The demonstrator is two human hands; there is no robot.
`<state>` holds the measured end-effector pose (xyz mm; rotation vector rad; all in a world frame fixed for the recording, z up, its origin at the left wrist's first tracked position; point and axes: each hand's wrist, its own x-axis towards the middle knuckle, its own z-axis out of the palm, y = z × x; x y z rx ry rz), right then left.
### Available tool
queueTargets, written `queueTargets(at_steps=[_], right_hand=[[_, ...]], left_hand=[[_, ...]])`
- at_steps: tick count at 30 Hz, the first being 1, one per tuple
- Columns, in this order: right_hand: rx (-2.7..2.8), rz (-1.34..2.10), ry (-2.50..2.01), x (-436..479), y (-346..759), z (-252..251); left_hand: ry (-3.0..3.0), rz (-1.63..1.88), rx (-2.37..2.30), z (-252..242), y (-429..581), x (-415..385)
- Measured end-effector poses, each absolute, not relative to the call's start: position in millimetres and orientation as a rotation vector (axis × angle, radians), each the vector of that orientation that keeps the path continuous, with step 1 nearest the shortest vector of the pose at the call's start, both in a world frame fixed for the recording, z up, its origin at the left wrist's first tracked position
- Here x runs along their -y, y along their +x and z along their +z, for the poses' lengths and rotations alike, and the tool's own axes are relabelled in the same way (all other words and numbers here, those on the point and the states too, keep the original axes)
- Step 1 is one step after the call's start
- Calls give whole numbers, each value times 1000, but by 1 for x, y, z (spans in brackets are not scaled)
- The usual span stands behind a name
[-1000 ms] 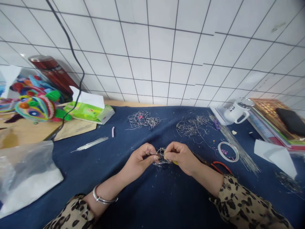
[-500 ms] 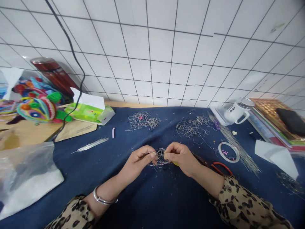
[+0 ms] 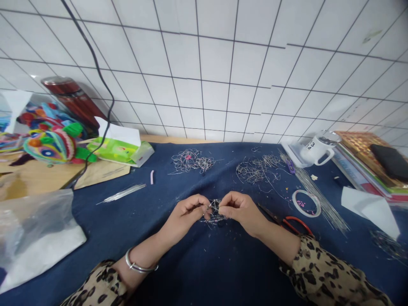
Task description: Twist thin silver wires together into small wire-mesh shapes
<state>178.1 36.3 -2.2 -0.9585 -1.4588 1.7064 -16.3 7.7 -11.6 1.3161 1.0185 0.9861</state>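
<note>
Between my two hands is a small tangle of bent silver wire (image 3: 216, 208), low over the blue cloth (image 3: 178, 272). My left hand (image 3: 188, 212) pinches its left side between thumb and forefinger. On the other side my right hand (image 3: 242, 210) is closed, its thumb and fingertips at the wire. Both hands partly cover the piece, so its full shape is hidden. Red-handled scissors (image 3: 288, 221) lie beside my right wrist. Further back are two heaps of looped wire, one with a pink spot (image 3: 191, 160) and one plain grey (image 3: 257, 168).
Straight wires (image 3: 321, 199) and a white ring dish (image 3: 306, 203) with pink beads lie at right, near a white mug (image 3: 318, 148). On the left are thin wires (image 3: 123, 194), a plastic bag (image 3: 41, 238), a green packet (image 3: 119, 148) and a colourful stuffed toy (image 3: 51, 146).
Both hands stay almost in place. The fingers of my right hand have shifted slightly on the wire, and a yellow bit seen under that hand is now out of sight.
</note>
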Motion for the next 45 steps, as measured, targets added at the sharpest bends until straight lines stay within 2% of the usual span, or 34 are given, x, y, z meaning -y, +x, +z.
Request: queueTargets(at_steps=[10, 35, 45], right_hand=[[1483, 1663, -981, -33, 176, -2], [1213, 1875, -843, -32, 174, -9], [1371, 1760, -933, -30, 174, -2]], left_hand=[[1346, 952, -982, -8, -15, -6], [1393, 893, -1026, 0, -21, -10], [1437, 882, -998, -2, -20, -9]])
